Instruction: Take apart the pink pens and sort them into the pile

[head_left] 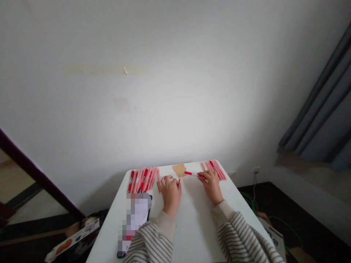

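My right hand (211, 184) is closed around a red and white pen (189, 173), its red end pointing left over the table. In my left hand (170, 191), the fingers are curled, with a small thin red piece (179, 180) at the thumb side; its kind is too small to tell. A tan paper-like patch (179, 169) lies on the table just beyond both hands. Several pink and red pens (142, 179) lie side by side left of my left hand. Another row of pink and red pens (218, 170) lies just beyond my right hand.
The white table (192, 226) stands against a wall. A phone-like slab (137, 219), blurred out, lies near my left forearm. Green cables (285, 219) and a box lie on the floor at right. A grey curtain (323, 113) hangs at the right.
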`<state>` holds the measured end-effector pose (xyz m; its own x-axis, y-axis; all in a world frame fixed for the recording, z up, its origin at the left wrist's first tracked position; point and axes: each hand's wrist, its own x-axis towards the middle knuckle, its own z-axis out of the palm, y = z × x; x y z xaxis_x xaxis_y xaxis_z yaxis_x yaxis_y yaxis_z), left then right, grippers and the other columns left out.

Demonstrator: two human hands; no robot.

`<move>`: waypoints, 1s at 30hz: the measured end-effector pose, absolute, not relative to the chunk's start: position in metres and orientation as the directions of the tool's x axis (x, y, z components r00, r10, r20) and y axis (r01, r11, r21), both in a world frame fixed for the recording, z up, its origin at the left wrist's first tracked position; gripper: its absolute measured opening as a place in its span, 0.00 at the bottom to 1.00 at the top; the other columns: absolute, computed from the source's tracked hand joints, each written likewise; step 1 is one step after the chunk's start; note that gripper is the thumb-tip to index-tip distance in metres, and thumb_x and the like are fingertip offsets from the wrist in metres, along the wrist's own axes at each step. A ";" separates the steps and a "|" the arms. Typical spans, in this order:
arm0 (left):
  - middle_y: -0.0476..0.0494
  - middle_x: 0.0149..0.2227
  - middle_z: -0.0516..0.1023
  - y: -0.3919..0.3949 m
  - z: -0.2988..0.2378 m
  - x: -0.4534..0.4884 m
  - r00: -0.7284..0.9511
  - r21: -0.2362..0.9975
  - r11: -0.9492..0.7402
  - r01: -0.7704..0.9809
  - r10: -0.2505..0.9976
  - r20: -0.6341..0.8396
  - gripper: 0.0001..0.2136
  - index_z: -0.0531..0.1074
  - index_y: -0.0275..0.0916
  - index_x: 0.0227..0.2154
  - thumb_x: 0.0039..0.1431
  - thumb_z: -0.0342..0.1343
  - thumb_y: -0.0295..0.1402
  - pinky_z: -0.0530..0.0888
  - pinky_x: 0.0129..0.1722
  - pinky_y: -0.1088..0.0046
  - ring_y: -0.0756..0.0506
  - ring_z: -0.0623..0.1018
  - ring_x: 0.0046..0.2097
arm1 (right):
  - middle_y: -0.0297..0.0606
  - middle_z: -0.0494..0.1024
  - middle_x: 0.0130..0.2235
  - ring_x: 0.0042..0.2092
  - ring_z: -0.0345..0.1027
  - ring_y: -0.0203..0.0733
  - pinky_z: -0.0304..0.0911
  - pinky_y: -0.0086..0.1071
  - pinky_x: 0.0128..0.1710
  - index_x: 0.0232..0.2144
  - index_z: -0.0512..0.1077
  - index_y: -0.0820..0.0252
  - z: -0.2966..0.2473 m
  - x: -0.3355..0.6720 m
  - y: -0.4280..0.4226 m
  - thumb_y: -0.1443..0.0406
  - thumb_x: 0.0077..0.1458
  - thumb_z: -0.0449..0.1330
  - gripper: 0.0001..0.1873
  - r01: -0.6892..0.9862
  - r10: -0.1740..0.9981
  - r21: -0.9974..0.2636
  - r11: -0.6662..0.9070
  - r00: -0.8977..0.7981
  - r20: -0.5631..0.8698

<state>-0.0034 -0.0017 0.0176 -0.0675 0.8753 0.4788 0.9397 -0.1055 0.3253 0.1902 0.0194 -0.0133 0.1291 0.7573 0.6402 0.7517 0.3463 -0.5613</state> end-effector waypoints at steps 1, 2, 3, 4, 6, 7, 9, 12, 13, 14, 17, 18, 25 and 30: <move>0.42 0.44 0.73 -0.001 0.018 -0.003 -0.064 0.324 -0.111 0.940 0.872 0.486 0.08 0.76 0.41 0.27 0.57 0.53 0.35 0.56 0.56 0.49 0.39 0.64 0.52 | 0.40 0.75 0.37 0.42 0.60 0.48 0.55 0.41 0.44 0.37 0.78 0.52 -0.014 0.190 0.020 0.57 0.61 0.54 0.13 0.752 0.757 -0.561 0.347 0.129 0.641; 0.42 0.44 0.74 -0.001 0.018 -0.003 -0.060 0.321 -0.117 0.940 0.869 0.492 0.09 0.76 0.40 0.26 0.57 0.53 0.34 0.56 0.56 0.49 0.39 0.65 0.52 | 0.40 0.75 0.37 0.42 0.60 0.48 0.55 0.41 0.44 0.37 0.78 0.52 -0.014 0.190 0.020 0.57 0.61 0.54 0.14 0.752 0.756 -0.560 0.348 0.128 0.642; 0.42 0.44 0.74 0.000 0.017 -0.003 -0.057 0.319 -0.122 0.940 0.865 0.498 0.08 0.76 0.40 0.26 0.57 0.54 0.34 0.56 0.56 0.49 0.39 0.65 0.52 | 0.41 0.75 0.37 0.42 0.60 0.48 0.55 0.41 0.43 0.37 0.78 0.52 -0.014 0.190 0.020 0.57 0.61 0.54 0.14 0.752 0.755 -0.559 0.349 0.127 0.643; 0.42 0.43 0.74 0.000 0.017 -0.003 -0.053 0.316 -0.127 0.940 0.862 0.505 0.08 0.76 0.40 0.25 0.56 0.54 0.34 0.56 0.56 0.49 0.39 0.65 0.52 | 0.41 0.75 0.37 0.42 0.60 0.48 0.56 0.41 0.43 0.37 0.78 0.52 -0.014 0.190 0.020 0.57 0.61 0.54 0.14 0.753 0.754 -0.557 0.351 0.126 0.645; 0.43 0.43 0.74 0.002 0.015 -0.003 -0.054 0.313 -0.132 0.941 0.852 0.520 0.07 0.76 0.40 0.24 0.55 0.55 0.32 0.56 0.57 0.49 0.39 0.65 0.51 | 0.41 0.75 0.37 0.42 0.61 0.48 0.56 0.41 0.43 0.37 0.78 0.53 -0.014 0.190 0.020 0.57 0.61 0.53 0.14 0.753 0.751 -0.555 0.353 0.126 0.648; 0.43 0.43 0.74 0.003 0.014 -0.003 -0.049 0.310 -0.140 0.941 0.846 0.531 0.07 0.76 0.40 0.24 0.54 0.55 0.31 0.56 0.57 0.49 0.39 0.66 0.51 | 0.41 0.75 0.37 0.42 0.61 0.48 0.56 0.41 0.43 0.37 0.78 0.53 -0.013 0.190 0.019 0.57 0.61 0.53 0.14 0.753 0.750 -0.555 0.353 0.127 0.649; 0.43 0.43 0.75 0.004 0.013 -0.003 -0.048 0.311 -0.150 0.938 0.835 0.548 0.07 0.76 0.40 0.24 0.54 0.55 0.30 0.56 0.58 0.49 0.39 0.66 0.51 | 0.41 0.75 0.37 0.42 0.61 0.48 0.56 0.42 0.43 0.37 0.78 0.53 -0.013 0.190 0.019 0.57 0.61 0.53 0.14 0.755 0.752 -0.555 0.350 0.128 0.647; 0.43 0.43 0.75 0.005 0.012 -0.004 -0.050 0.320 -0.165 0.933 0.821 0.569 0.06 0.76 0.40 0.24 0.53 0.56 0.30 0.57 0.57 0.49 0.40 0.67 0.50 | 0.41 0.75 0.37 0.42 0.61 0.48 0.56 0.42 0.43 0.37 0.78 0.52 -0.012 0.190 0.019 0.57 0.61 0.53 0.14 0.757 0.754 -0.556 0.342 0.132 0.643; 0.43 0.43 0.75 0.005 0.012 -0.004 -0.050 0.325 -0.172 0.930 0.816 0.575 0.06 0.76 0.40 0.25 0.53 0.56 0.30 0.57 0.57 0.49 0.40 0.67 0.50 | 0.41 0.75 0.37 0.42 0.61 0.48 0.56 0.42 0.43 0.37 0.78 0.52 -0.013 0.191 0.019 0.57 0.61 0.53 0.14 0.758 0.754 -0.557 0.340 0.135 0.643; 0.43 0.43 0.75 0.005 0.012 -0.005 -0.051 0.331 -0.178 0.927 0.812 0.582 0.05 0.76 0.40 0.25 0.53 0.56 0.30 0.58 0.56 0.49 0.40 0.68 0.49 | 0.41 0.75 0.37 0.42 0.61 0.48 0.56 0.42 0.43 0.37 0.78 0.52 -0.013 0.191 0.019 0.57 0.60 0.53 0.14 0.758 0.754 -0.558 0.338 0.137 0.643; 0.43 0.43 0.74 0.007 0.011 -0.006 -0.057 0.350 -0.197 0.916 0.798 0.599 0.05 0.75 0.40 0.26 0.54 0.56 0.31 0.60 0.55 0.51 0.41 0.69 0.49 | 0.41 0.75 0.37 0.42 0.61 0.49 0.55 0.42 0.43 0.37 0.78 0.52 -0.014 0.192 0.020 0.57 0.61 0.53 0.14 0.756 0.753 -0.563 0.333 0.146 0.642; 0.43 0.43 0.74 0.007 0.010 -0.007 -0.059 0.355 -0.203 0.913 0.793 0.606 0.05 0.75 0.40 0.27 0.55 0.55 0.31 0.61 0.55 0.52 0.41 0.69 0.49 | 0.41 0.75 0.37 0.42 0.61 0.49 0.55 0.42 0.43 0.37 0.78 0.52 -0.015 0.193 0.021 0.57 0.61 0.53 0.14 0.756 0.752 -0.565 0.332 0.149 0.642; 0.42 0.44 0.74 0.012 0.003 -0.010 -0.077 0.374 -0.242 0.896 0.743 0.665 0.05 0.75 0.40 0.32 0.57 0.54 0.30 0.64 0.53 0.56 0.41 0.69 0.49 | 0.42 0.75 0.37 0.43 0.62 0.49 0.55 0.42 0.43 0.36 0.78 0.55 -0.019 0.196 0.025 0.55 0.61 0.52 0.17 0.754 0.722 -0.580 0.308 0.211 0.659; 0.41 0.44 0.73 0.013 0.001 -0.012 -0.090 0.393 -0.256 0.883 0.730 0.677 0.05 0.75 0.40 0.31 0.57 0.54 0.30 0.64 0.52 0.57 0.41 0.69 0.49 | 0.42 0.75 0.37 0.43 0.62 0.50 0.54 0.42 0.44 0.35 0.78 0.55 -0.020 0.196 0.025 0.54 0.62 0.50 0.19 0.757 0.711 -0.586 0.290 0.239 0.661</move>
